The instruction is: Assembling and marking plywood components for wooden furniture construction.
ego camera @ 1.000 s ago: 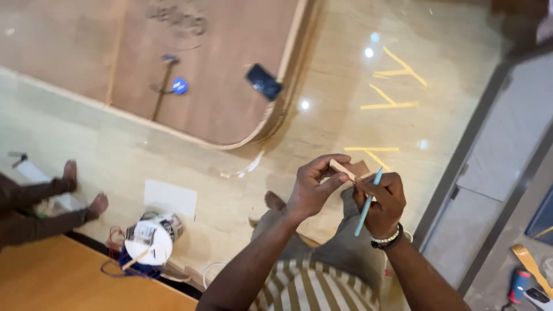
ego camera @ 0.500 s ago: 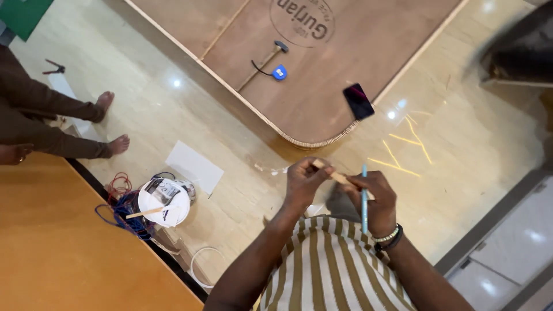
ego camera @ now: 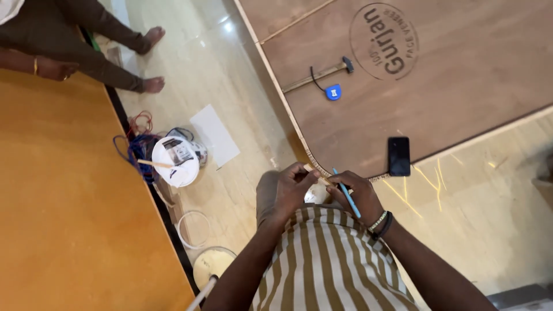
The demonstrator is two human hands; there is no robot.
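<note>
My left hand (ego camera: 292,189) and my right hand (ego camera: 352,194) meet in front of my striped shirt. Between their fingertips they pinch a thin pale wooden strip (ego camera: 318,175). A blue pencil (ego camera: 347,193) also lies across my right hand, slanting down to the right. A dark bracelet sits on my right wrist. Below the hands is the pale tiled floor.
A large brown plywood sheet (ego camera: 461,86) lies on the floor with a hammer (ego camera: 320,74), a blue tape measure (ego camera: 333,92) and a black phone (ego camera: 398,156) on it. A white bucket (ego camera: 175,161) and wire coils stand by an orange board (ego camera: 63,207). Another person's feet (ego camera: 151,60) are at top left.
The view has swung, so the plywood now sits upper right and the orange board fills the left. My hands stay together on the strip and pencil.
</note>
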